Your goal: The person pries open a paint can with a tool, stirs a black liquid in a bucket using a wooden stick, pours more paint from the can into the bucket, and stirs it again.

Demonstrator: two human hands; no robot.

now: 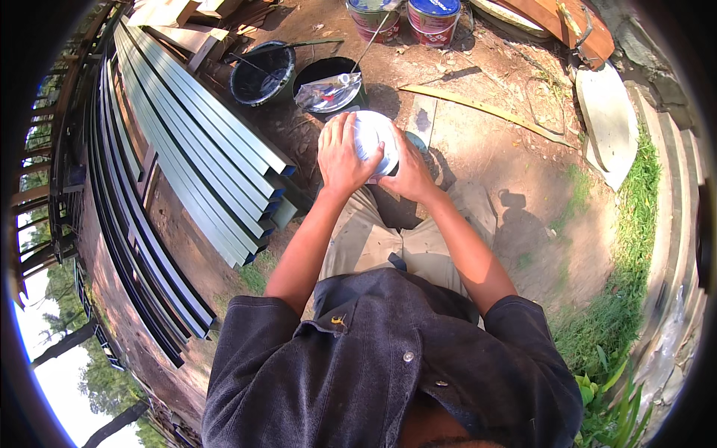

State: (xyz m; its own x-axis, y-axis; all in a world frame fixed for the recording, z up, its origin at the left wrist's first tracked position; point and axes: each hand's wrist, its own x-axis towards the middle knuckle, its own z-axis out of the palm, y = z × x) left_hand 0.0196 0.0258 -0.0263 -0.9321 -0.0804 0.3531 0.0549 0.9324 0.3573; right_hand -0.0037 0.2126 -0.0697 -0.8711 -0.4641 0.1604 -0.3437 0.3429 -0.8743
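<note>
Both of my hands are around a round can with a pale, shiny top (364, 132), in front of my knees. My left hand (341, 154) grips its left side, with fingers over the far rim and the thumb across the top. Against the right side presses my right hand (409, 170), its fingers mostly hidden behind the can. Just beyond stands a black bucket (326, 99) with a crumpled clear plastic bag (328, 91) over its rim and a thin stick rising from it.
Long grey-green metal channels (198, 142) lie stacked at the left, beside darker ones (134, 246). A second black bucket (261, 73) and two red paint pails (433, 26) stand farther off. A wooden strip (489, 113) crosses the dirt; a curved pale slab (609, 127) lies right.
</note>
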